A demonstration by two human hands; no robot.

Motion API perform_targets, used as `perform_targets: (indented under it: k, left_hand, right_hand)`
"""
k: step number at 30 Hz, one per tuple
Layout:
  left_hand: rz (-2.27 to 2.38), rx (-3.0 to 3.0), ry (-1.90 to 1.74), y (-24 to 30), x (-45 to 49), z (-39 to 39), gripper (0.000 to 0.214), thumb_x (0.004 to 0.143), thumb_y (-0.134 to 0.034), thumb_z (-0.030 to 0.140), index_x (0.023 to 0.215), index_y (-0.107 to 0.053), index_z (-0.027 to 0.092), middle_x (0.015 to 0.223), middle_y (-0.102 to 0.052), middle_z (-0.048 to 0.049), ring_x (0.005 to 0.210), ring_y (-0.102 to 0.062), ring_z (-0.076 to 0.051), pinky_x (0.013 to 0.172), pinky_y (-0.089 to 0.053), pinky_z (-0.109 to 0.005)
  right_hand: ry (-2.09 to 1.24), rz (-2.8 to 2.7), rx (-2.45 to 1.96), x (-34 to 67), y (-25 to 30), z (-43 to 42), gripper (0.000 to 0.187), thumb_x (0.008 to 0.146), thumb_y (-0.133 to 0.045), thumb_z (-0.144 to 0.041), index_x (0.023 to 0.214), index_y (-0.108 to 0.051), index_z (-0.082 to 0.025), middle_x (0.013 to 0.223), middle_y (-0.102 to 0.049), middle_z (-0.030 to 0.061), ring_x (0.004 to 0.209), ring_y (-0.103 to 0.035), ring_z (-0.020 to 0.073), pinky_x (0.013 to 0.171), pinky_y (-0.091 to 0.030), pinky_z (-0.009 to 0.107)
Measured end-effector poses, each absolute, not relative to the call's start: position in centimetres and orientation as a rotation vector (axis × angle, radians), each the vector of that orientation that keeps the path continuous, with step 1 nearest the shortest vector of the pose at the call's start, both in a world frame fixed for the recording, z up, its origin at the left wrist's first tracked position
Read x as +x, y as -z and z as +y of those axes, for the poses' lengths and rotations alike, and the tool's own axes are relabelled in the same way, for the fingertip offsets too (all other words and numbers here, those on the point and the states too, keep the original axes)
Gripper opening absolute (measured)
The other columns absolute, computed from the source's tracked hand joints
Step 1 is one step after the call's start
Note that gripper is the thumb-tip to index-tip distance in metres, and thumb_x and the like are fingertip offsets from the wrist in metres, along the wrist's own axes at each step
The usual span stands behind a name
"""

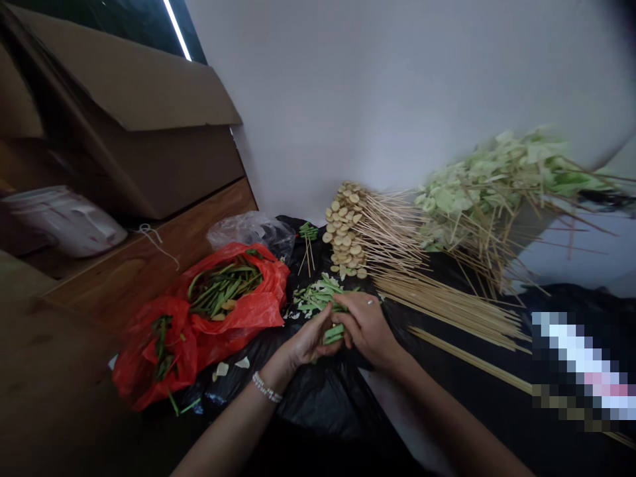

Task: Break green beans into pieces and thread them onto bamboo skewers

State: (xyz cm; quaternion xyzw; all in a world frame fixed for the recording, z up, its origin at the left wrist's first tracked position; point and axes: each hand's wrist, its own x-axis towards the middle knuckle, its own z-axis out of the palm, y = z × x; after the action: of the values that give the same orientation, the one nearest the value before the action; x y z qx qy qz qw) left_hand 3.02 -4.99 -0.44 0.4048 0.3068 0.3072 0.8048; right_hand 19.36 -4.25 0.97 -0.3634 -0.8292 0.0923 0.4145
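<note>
Left hand (308,339) and right hand (365,328) hold green stalks (334,334) slanting up-right.

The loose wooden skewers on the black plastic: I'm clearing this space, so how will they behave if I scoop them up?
The wooden skewers look stiff yet thin, so they are probably light and could snap if bent. Lying loose on the black plastic, they would likely roll and splay when pushed.

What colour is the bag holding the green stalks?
The bag is red, shown best in the head view.
</note>
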Motion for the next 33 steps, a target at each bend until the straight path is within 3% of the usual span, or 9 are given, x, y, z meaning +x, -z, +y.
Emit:
perform_targets:
  k: [4,8,14,26,33]
  left_hand:
    - [0.643,0.881,-0.600,0.5,2.4,-5.1,0.033,0.085,-0.052,0.044,0.075,-0.054,0.012,0.055,-0.045,0.0040,0.033,-0.022,-0.001,0.034,-0.009,-0.017]
    - [0.633,0.946,-0.602,0.5,2.4,-5.1,0.030,0.081,-0.060,0.036,0.065,-0.049,0.013,0.050,-0.039,0.0058,0.034,-0.024,-0.002,0.035,-0.011,-0.018]
    - [0.697,0.941,-0.642,0.2,2.5,-5.2,0.030,0.076,-0.066,0.038,0.068,-0.051,0.013,0.054,-0.044,0.0045,0.035,-0.025,-0.001,0.036,-0.010,-0.018]
    - [0.733,0.918,-1.057,1.0,2.2,-4.3,0.039,0.080,-0.058,0.052,0.084,-0.055,0.013,0.060,-0.047,0.0047,0.038,-0.025,0.000,0.037,-0.013,-0.014]
    - [0.951,1.044,-1.227,1.2,2.3,-4.0,0.040,0.083,-0.054,0.051,0.070,-0.054,0.013,0.050,-0.045,0.0048,0.040,-0.031,-0.004,0.040,-0.019,-0.018]
  right_hand:
    - [-0.127,-2.097,-1.112,20.0,0.5,-2.9,0.022,0.092,-0.048,-0.028,0.107,-0.062,-0.021,0.106,-0.064,0.0071,0.102,-0.052,0.0215,0.087,-0.038,0.036]
    - [0.039,-2.254,-1.151,20.0,1.7,-2.3,0.021,0.087,-0.056,-0.028,0.105,-0.062,-0.019,0.108,-0.063,0.0080,0.104,-0.049,0.0247,0.086,-0.035,0.038]
    - [0.137,-2.187,-1.203,19.9,1.8,-1.9,0.017,0.092,-0.045,-0.018,0.092,-0.062,-0.018,0.092,-0.064,0.0076,0.097,-0.050,0.0218,0.085,-0.032,0.036]
    - [-0.265,-1.832,-1.192,23.2,0.3,-1.0,0.023,0.094,-0.034,-0.026,0.087,-0.055,-0.019,0.083,-0.060,0.0063,0.083,-0.053,0.0202,0.076,-0.039,0.032]
    - [-0.596,-2.049,-1.150,23.8,-2.1,-2.1,0.026,0.091,-0.040,-0.028,0.073,-0.057,-0.019,0.069,-0.057,0.0004,0.067,-0.051,0.0146,0.064,-0.037,0.026]
